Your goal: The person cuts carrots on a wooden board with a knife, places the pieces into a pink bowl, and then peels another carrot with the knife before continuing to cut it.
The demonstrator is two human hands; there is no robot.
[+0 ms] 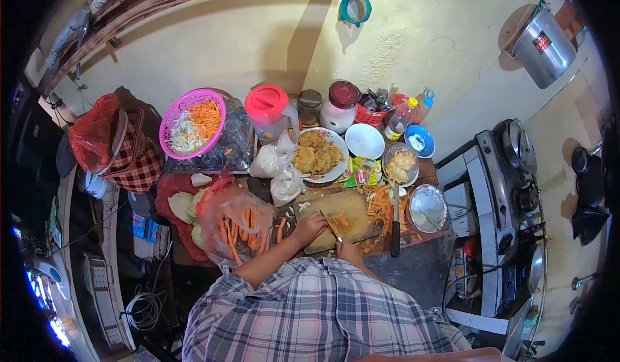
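Note:
Near the left part of the wooden cutting board, my left hand is closed on what looks like a thin carrot piece. My right hand is closed around the handle of a small blade, which points up and left toward my left hand. Small orange carrot pieces lie on the board beyond the blade. To the right are a heap of carrot shreds and a large knife with a black handle. A plastic bag of whole carrots sits left of my left hand.
Behind the board stand a plate of fritters, a white bowl, flour bags and a pink-lidded pitcher. A pink basket of shredded vegetables is at the back left. The stove stands at the right.

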